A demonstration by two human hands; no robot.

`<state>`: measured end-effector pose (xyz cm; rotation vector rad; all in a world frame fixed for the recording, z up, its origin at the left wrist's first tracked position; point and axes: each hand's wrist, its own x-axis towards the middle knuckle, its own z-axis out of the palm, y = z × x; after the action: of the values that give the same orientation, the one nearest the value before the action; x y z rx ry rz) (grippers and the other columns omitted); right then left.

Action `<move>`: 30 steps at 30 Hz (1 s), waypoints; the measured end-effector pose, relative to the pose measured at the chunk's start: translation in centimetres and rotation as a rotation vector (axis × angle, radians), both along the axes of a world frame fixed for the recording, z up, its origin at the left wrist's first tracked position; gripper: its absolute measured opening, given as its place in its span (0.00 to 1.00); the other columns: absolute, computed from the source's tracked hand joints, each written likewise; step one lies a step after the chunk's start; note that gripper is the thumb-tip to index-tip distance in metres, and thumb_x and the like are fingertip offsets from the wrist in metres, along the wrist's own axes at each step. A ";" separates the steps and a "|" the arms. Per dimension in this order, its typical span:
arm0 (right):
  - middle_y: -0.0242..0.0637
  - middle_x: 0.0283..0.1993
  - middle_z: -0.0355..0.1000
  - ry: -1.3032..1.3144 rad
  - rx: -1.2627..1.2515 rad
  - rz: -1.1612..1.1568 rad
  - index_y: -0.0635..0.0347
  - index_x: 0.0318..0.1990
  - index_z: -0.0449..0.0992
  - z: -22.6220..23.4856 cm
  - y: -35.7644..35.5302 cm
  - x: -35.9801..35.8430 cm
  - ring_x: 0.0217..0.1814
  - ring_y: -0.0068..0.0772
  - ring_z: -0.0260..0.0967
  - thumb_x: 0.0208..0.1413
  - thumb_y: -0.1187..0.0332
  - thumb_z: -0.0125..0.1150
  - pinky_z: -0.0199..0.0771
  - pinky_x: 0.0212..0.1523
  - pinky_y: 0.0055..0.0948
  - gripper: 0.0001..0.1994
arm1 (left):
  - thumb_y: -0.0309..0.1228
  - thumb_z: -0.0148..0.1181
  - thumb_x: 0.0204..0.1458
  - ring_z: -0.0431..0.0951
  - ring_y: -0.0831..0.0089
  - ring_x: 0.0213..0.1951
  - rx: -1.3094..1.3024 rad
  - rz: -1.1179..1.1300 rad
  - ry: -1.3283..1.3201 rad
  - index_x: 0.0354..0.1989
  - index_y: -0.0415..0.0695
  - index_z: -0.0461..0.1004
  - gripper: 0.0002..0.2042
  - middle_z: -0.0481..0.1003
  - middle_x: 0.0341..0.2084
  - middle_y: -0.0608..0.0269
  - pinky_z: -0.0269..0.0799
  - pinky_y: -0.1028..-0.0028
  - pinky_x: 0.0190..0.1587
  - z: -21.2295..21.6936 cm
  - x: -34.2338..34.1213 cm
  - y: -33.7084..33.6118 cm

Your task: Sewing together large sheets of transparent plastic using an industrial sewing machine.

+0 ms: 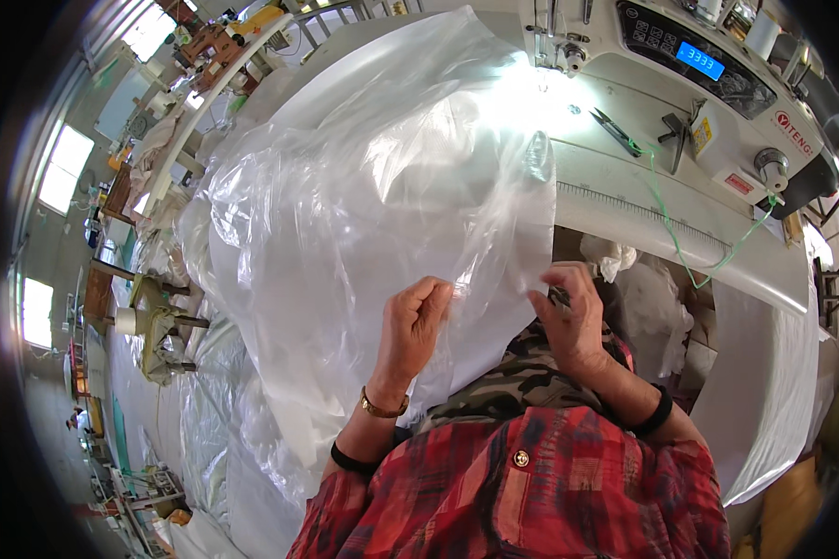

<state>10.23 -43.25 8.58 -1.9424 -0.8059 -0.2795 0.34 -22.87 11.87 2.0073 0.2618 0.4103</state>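
Note:
A large sheet of clear and milky-white plastic film [345, 214] spreads over the sewing table and hangs down toward my lap. My left hand [418, 321] lies over the film, thumb and fingertips pinched together on a fold of it. At the film's right edge is my right hand [576, 317], its fingers curved and a gap showing between thumb and forefinger; nothing visible is held there. The film's far part reaches the lit needle area of a white sewing machine [555, 51].
Thread snips [615, 133] with green thread lie right of the needle. A ruler strip [643, 210] runs along the table's front edge. White plastic [764, 382] hangs off the table at right. A wooden stool [163, 321] and heaped film [210, 419] are at left.

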 end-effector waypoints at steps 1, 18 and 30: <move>0.43 0.39 0.69 -0.001 0.001 -0.002 0.65 0.43 0.70 0.5 0.2 -0.2 0.43 0.38 0.71 0.52 0.70 0.66 0.71 0.44 0.35 0.14 | 0.30 0.51 0.64 0.62 0.82 0.20 -0.087 -0.015 0.021 0.29 0.35 0.73 0.13 0.66 0.16 0.67 0.59 0.78 0.24 0.0 0.0 0.1; 0.29 0.18 0.67 1.088 0.089 0.675 0.57 0.55 0.67 3.8 3.3 -3.1 0.19 0.19 0.63 0.63 0.68 0.56 0.64 0.21 0.24 0.14 | 0.46 0.56 0.60 0.71 0.84 0.26 -0.431 -0.136 -0.051 0.45 0.36 0.74 0.21 0.76 0.22 0.65 0.65 0.81 0.28 0.4 0.3 -0.4; 0.23 0.20 0.63 1.009 0.143 0.320 0.62 0.35 0.75 1.6 2.4 -2.4 0.20 0.13 0.60 0.63 0.60 0.59 0.62 0.21 0.18 0.12 | 0.30 0.54 0.60 0.79 0.79 0.26 -0.559 -0.147 0.208 0.35 0.35 0.76 0.09 0.80 0.23 0.61 0.73 0.81 0.28 0.4 0.6 0.2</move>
<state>7.81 -40.83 10.21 -1.4967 -0.3738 0.7652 0.96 -22.67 12.25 1.5026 0.3160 0.0226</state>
